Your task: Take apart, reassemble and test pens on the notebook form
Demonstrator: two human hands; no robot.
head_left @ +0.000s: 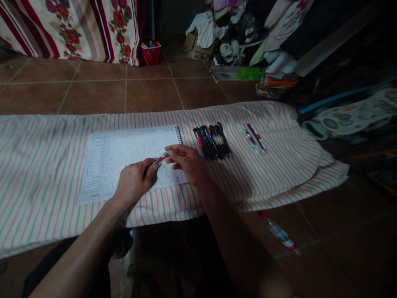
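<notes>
Over a spiral notebook [133, 145] covered in writing, both hands meet at a slim pen [161, 157] with red on its barrel. My left hand [135, 179] pinches one end between thumb and forefinger. At the other end, the fingertips of my right hand [187, 162] close on the pen, its remaining fingers loosely bent. Just right of the notebook lies a row of several pens [212, 141], mostly black. Farther right is a smaller group of pens or refills [252, 138] in pink, black and pale colours.
A striped cloth [279, 165] covers the long surface. On the tiled floor lie a plastic bottle [278, 231] at the right and a red basket [151, 52] at the back. Clothes and a cardboard box [198, 49] are piled beyond, near a floral curtain [83, 29].
</notes>
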